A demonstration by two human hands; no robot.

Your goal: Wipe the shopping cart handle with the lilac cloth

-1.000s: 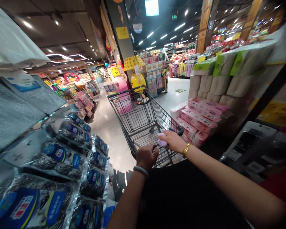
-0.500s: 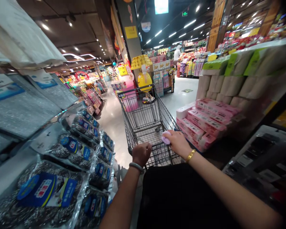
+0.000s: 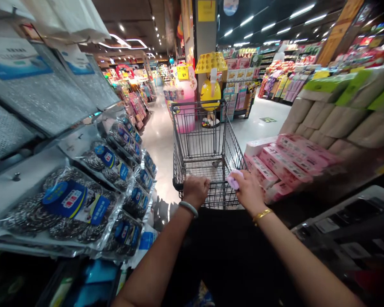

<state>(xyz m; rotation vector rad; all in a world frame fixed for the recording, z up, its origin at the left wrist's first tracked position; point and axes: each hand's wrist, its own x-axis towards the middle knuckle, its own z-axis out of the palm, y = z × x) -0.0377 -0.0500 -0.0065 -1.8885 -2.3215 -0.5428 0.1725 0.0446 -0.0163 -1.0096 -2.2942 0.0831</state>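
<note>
A dark wire shopping cart (image 3: 235,143) stands straight in front of me, and its basket looks bare. My left hand (image 3: 195,190), with a grey bangle at the wrist, is closed in a fist over the left part of the cart handle (image 3: 218,182). At the handle's right side, my right hand (image 3: 251,194) has its fingers closed around a small pale purple item (image 3: 234,179). Its exact kind is not clear. A gold bracelet (image 3: 262,215) circles that wrist. Whether the right fingers also wrap the handle is hidden.
Hanging packs of scourers (image 3: 72,202) line the left side closely. Pink boxed packs (image 3: 284,164) and wrapped paper rolls (image 3: 326,117) are stacked at right. Ahead, a yellow display figure (image 3: 210,91) and a pink cylinder (image 3: 184,111) stand by a pillar (image 3: 206,38). Shiny floor (image 3: 158,132) runs left of them.
The view has turned left and tilted down, so the cart now points more squarely ahead. Both hands keep their places at the handle, and the purple item stays in my right hand.
</note>
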